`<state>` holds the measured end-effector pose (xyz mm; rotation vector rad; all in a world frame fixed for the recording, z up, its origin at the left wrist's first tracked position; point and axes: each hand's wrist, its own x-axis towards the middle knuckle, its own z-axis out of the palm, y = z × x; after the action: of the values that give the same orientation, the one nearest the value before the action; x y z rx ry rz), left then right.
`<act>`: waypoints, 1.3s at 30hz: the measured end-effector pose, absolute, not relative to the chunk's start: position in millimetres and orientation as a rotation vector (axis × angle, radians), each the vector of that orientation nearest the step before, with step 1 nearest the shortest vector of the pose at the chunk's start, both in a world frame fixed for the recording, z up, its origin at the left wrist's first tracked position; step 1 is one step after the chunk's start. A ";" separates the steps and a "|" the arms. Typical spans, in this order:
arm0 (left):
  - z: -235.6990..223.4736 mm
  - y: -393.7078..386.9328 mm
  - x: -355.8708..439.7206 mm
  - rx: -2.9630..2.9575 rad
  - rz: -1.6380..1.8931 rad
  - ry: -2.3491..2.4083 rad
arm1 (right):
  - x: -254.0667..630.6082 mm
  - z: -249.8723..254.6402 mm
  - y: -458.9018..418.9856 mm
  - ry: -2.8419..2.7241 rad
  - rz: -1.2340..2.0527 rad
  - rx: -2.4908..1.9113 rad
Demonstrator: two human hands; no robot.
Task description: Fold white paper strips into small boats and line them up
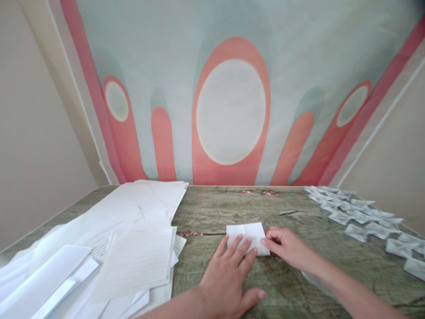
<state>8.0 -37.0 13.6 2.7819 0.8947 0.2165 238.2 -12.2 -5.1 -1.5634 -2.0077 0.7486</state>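
Observation:
A small folded white paper (247,233) lies on the wood-grain table (292,279) in front of me. My left hand (229,277) lies flat with its fingers stretched out, the fingertips pressing on the paper's near left part. My right hand (288,248) rests at the paper's right edge, fingers curled and pressed against that edge. Neither hand lifts the paper; it stays flat on the table.
A loose heap of white sheets (133,248) covers the table's left side. Several folded paper pieces (365,219) lie in rows along the right edge. A wall with a pink and pale green pattern (232,110) stands right behind the table.

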 end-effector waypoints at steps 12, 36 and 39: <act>13.1 -36.3 7.1 2.730 0.179 0.876 | 230.9 -13.0 8.3 -2.078 0.525 -1.370; 8.8 -36.6 8.5 2.723 0.203 0.897 | 224.7 -22.8 10.8 -2.170 0.467 -1.245; 8.5 -36.4 9.0 2.733 0.205 0.900 | 225.1 -22.8 10.3 -2.170 0.462 -1.233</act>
<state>9.0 -36.4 8.5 2.7333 0.9002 0.2048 225.1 10.3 -22.8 -1.2331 -2.1696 0.4619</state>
